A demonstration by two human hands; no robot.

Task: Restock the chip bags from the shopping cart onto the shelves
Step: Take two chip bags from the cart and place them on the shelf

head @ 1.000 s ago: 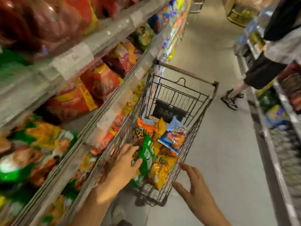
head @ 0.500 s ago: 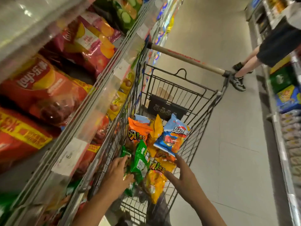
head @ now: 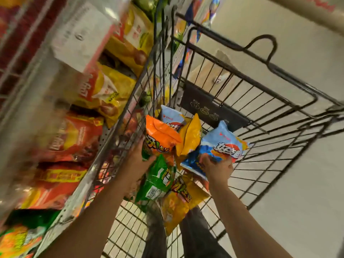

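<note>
Chip bags: glossy, crinkled | right hand (head: pixel 217 166) grips blue bag (head: pixel 217 148) | left hand (head: pixel 138 161) grips orange bag (head: pixel 160 136)

Wire shopping cart (head: pixel 264 101) beside stocked shelves (head: pixel 111 101), orange (head: pixel 160 135), yellow (head: pixel 191 135), green (head: pixel 158 180) and light-blue chip bags (head: pixel 221 146) heaped inside

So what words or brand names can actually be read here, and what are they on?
"好友趣": blue bag, in big white characters.
"呀!土豆": orange bag, as best it reads; the print is creased.
Yellow bag: similar lettering, too crumpled to read.
Green bag: white label and barcode, too small.
Cart plate, shelf tag, red bags: too blurred.
</note>
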